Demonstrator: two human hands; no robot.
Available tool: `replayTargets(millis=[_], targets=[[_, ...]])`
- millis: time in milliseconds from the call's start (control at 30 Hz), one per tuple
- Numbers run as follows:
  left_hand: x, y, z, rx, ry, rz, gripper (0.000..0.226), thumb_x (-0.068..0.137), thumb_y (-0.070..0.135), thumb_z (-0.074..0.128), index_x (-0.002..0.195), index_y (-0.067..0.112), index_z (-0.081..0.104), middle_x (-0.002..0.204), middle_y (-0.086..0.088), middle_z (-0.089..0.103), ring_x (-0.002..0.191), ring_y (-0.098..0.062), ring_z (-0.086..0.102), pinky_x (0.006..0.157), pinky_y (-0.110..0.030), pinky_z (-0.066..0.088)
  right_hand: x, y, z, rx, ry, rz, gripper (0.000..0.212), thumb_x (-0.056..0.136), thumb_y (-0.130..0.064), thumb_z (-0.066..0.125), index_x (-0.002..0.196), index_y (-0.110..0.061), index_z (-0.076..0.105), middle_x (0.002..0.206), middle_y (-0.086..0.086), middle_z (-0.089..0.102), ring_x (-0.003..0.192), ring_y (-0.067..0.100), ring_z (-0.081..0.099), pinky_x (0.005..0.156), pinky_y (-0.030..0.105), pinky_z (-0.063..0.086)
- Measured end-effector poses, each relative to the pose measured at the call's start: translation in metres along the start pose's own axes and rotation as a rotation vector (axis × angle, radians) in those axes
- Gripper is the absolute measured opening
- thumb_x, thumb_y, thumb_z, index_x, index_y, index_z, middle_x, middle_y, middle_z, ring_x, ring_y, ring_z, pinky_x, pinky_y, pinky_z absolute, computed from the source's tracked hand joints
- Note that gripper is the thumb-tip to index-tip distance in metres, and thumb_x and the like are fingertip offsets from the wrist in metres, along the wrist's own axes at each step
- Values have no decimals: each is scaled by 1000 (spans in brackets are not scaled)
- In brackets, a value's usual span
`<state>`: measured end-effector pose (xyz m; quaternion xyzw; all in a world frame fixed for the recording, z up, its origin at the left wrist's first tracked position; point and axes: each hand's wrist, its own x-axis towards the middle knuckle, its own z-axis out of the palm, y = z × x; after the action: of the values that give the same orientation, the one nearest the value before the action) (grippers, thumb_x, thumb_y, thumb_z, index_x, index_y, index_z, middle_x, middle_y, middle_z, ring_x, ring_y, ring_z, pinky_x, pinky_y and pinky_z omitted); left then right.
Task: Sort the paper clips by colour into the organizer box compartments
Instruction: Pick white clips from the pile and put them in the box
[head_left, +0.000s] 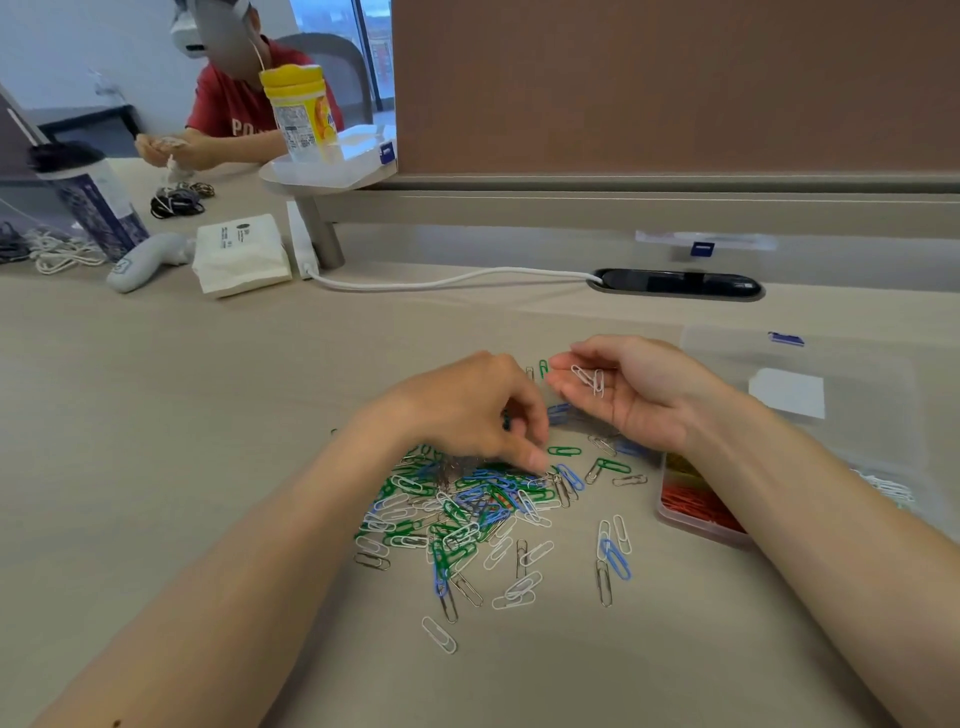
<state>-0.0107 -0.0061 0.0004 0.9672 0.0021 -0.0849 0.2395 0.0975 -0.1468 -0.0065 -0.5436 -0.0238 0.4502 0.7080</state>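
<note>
- The desk (208, 415) runs wide and pale from edge to edge, and everything in the job sits in its near half.
- The organizer box (696, 512) lies at the right, partly behind the right forearm; red clips fill its nearest compartment and yellow ones show in the one behind it. Its clear lid (831, 395) seems to lie flat just beyond.
- The pile of paper clips (457, 509) is heaped in the middle, green, blue, white and bare metal all tangled, with loose strays scattered to its near and right sides.
- The left hand (467, 410) reaches down onto the far edge of the pile, fingers drawn narrow, thumb and forefinger pinching at a clip; I cannot tell its colour.
- The right hand (634, 389) is held palm-up just above the desk, fingers loosely curled and open, acting as a cup.
- A few white clips (589, 378) rest in that palm.
- To my eye the step in hand is gathering whites: one hand picks, the other collects.
- The next move calls for teasing a single white clip free without dragging its neighbours, dropping it into the cupped palm, then tipping the handful into an unused compartment.
</note>
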Motion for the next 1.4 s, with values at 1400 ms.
replayTargets(millis=[1400], targets=[[1,4,-11,-233,479,19,17,70,17,87,76,17,71,68,3,70,57,1,59,58,-10,44,-4,8,9,-40,-156,115,20,100,-11,48,107,4,57,74,19,71,61,30,72,52,33,60]])
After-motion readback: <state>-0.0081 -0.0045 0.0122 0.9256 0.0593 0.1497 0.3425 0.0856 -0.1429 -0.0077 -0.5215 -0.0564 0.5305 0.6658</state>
